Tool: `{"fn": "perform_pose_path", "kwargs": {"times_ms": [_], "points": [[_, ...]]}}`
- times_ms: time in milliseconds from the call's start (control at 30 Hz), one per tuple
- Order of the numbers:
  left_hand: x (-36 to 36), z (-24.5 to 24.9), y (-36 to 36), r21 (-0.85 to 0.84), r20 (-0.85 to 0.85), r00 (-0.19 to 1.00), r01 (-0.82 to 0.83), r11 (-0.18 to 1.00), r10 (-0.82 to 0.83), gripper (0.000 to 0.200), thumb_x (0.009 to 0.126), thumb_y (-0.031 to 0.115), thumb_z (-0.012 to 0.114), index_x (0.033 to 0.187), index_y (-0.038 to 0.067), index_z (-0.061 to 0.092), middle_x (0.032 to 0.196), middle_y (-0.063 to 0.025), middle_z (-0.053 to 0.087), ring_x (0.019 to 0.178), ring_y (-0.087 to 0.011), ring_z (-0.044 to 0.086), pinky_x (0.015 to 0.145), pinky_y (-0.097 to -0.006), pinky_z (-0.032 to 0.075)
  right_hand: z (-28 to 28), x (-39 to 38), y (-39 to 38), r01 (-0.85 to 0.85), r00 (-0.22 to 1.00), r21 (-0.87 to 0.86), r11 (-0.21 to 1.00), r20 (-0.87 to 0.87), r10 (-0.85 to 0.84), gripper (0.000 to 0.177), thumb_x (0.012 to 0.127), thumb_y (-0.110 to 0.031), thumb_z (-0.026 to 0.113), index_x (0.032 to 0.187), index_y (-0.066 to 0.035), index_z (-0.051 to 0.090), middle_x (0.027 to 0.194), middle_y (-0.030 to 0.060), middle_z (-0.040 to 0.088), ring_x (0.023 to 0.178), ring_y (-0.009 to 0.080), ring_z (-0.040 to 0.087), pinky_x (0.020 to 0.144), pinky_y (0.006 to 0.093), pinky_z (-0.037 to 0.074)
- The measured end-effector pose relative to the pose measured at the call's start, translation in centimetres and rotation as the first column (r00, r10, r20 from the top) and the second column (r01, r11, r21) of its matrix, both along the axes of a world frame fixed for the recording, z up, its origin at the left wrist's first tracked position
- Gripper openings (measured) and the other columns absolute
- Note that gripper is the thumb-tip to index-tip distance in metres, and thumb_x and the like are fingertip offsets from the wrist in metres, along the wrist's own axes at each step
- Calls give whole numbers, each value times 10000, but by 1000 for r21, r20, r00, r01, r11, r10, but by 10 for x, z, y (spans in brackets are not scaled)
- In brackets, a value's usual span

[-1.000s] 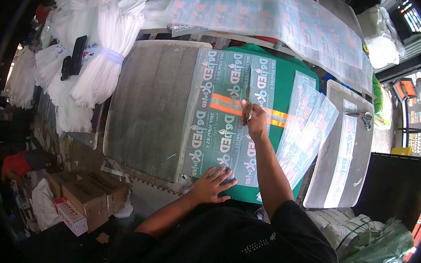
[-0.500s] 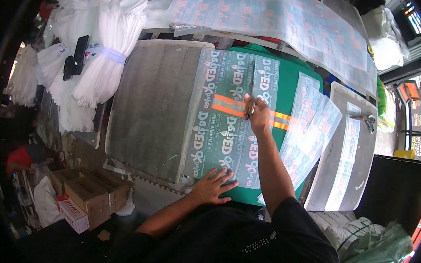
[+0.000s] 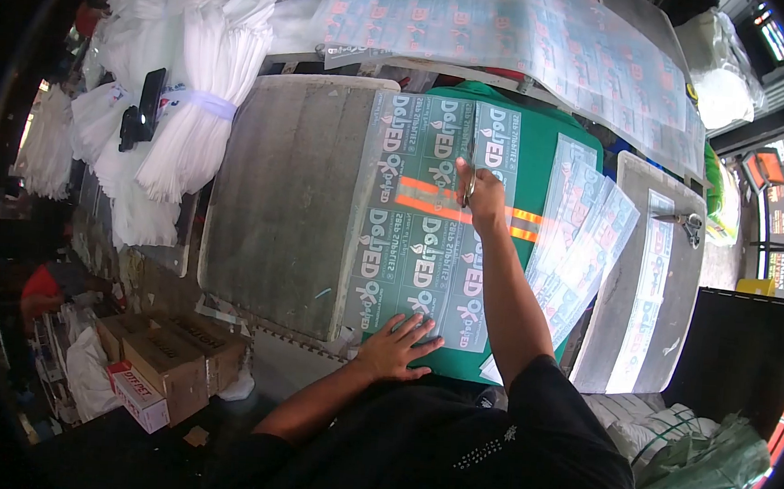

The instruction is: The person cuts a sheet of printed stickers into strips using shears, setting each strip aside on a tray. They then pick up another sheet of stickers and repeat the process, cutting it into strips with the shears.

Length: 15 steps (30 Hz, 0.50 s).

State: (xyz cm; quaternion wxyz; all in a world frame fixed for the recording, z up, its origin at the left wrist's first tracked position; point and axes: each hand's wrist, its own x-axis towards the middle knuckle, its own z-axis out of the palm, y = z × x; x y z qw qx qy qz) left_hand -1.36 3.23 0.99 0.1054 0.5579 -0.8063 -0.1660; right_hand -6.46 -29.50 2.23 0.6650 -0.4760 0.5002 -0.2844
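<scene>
My right hand (image 3: pixel 488 201) grips a pair of scissors (image 3: pixel 469 184) by the handles, blades pointing away from me along a line in a clear printed film sheet (image 3: pixel 372 266). The sheet bears white lettering in repeated blocks. It lies over a green garment (image 3: pixel 546 119) with an orange and silver reflective strip (image 3: pixel 525 226). My left hand (image 3: pixel 392 349) rests flat with fingers spread on the sheet's near edge. Right of my right arm, several cut film strips (image 3: pixel 583 244) overlap on the garment. How far the blades are apart is hard to make out.
A second pair of scissors (image 3: pixel 682 225) and another film strip (image 3: pixel 651 290) lie on the right grey board (image 3: pixel 677 328). A grey board (image 3: pixel 277 200) is at left, beside bundled white cloth (image 3: pixel 191 130). Larger printed film (image 3: pixel 516 35) spans the back; cardboard boxes (image 3: pixel 165 365) stand lower left.
My right hand and the scissors have moved slightly away from me along the sheet. My left hand stays in place. At far left, a person in red shows more.
</scene>
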Motion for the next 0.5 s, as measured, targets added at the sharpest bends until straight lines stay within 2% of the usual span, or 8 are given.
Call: {"fn": "perform_pose_path", "kwargs": {"times_ms": [67, 133, 267, 400, 467, 500], "points": [[-1, 0, 1, 6, 8, 1000, 3, 1000, -3, 636, 910, 600, 499, 1443, 257, 461, 1479, -131, 417, 1372, -320, 374, 1118, -521, 286, -4, 3, -7, 7, 1000, 15, 1000, 3, -7, 495, 882, -463, 712, 753, -11, 556, 599, 51, 528, 514, 131, 510, 482, 280, 390], [-2, -1, 2, -2, 13, 1000, -16, 1000, 16, 604, 896, 605, 534, 1405, 280, 511, 1455, -118, 428, 1369, -318, 357, 1107, -536, 296, -1, 6, -11, -29, 998, -48, 998, -58, 26, 493, 873, -460, 726, 749, -11, 563, 610, 56, 539, 527, 129, 523, 487, 291, 411], [-2, -5, 5, -47, -24, 1000, -6, 999, 5, 606, 892, 605, 540, 1399, 274, 520, 1449, -121, 432, 1374, -323, 355, 1098, -542, 307, 9, 0, -17, 22, 997, -115, 993, -68, -30, 483, 864, -442, 743, 756, -5, 568, 631, 60, 568, 536, 126, 540, 494, 288, 444], [-4, -3, 2, -76, -87, 996, -9, 997, 2, 601, 869, 602, 574, 1348, 239, 571, 1423, -133, 447, 1339, -341, 391, 1077, -546, 327, 73, -49, 33, 59, 995, -187, 981, -71, -73, 440, 878, -400, 735, 786, -7, 560, 604, 38, 552, 537, 113, 546, 493, 274, 439], [-4, 1, -1, -108, -105, 994, 13, 994, -25, 607, 856, 596, 594, 1329, 215, 588, 1411, -148, 452, 1322, -347, 405, 1071, -547, 331, 69, -91, 66, 27, 983, -315, 949, -162, -82, 494, 859, -447, 738, 868, 26, 595, 612, 83, 611, 536, 127, 591, 496, 284, 469], [-6, 2, 0, -97, -131, 991, -24, 995, 12, 627, 842, 588, 614, 1325, 189, 588, 1410, -167, 447, 1320, -354, 407, 1075, -548, 327, 82, -114, 87, 40, 977, -296, 954, -187, -99, 485, 857, -439, 743, 856, 20, 586, 615, 74, 603, 535, 125, 587, 493, 285, 468]]}}
